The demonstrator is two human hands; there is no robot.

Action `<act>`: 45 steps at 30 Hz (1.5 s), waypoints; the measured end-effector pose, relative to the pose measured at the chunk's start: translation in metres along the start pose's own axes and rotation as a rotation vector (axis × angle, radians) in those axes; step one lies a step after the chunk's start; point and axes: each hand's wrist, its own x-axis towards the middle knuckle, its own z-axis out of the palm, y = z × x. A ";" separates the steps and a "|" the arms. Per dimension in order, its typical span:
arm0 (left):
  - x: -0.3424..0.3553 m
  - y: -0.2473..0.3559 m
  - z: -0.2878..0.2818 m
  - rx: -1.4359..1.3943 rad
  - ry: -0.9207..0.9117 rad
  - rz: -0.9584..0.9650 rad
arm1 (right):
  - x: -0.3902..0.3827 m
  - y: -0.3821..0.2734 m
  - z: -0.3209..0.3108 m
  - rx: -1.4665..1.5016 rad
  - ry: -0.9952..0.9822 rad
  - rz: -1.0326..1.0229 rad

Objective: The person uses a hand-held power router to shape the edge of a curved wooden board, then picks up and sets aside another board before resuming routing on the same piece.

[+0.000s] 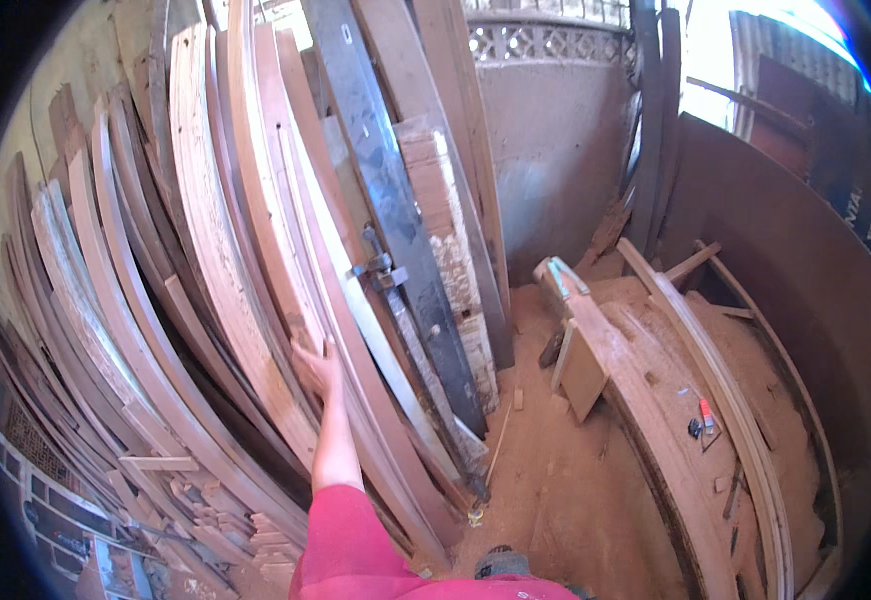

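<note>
My left hand [317, 365], reaching up from a red sleeve [370, 535], grips a pale wooden plank [278, 270] in a row of upright boards, its fingers curled at the edge. More long planks [195, 180] lean on either side. Just right of the hand's plank stand a narrow white strip [355, 310], a metal bar clamp [385, 272] and a long dark, scuffed board [375, 140]. My right hand is out of view.
On the right, a long timber [625, 370] bears sawdust and a small red-handled tool [704, 410], beside rails [715, 360] and a dark sheet panel [805, 300]. A square wood piece [582, 375] leans against the timber. Sawdust covers the floor [545, 480]; offcuts [215, 530] lie lower left.
</note>
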 end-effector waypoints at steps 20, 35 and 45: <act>-0.674 0.120 -0.147 0.001 -2.085 0.616 | 0.267 -0.252 -0.295 0.420 0.523 -0.532; -1.067 0.515 -0.141 -0.553 -1.945 1.592 | 0.242 -0.281 -0.297 0.640 1.386 -0.889; -1.339 0.738 -0.219 -0.627 -1.837 1.980 | 0.230 -0.291 -0.227 0.716 1.753 -1.183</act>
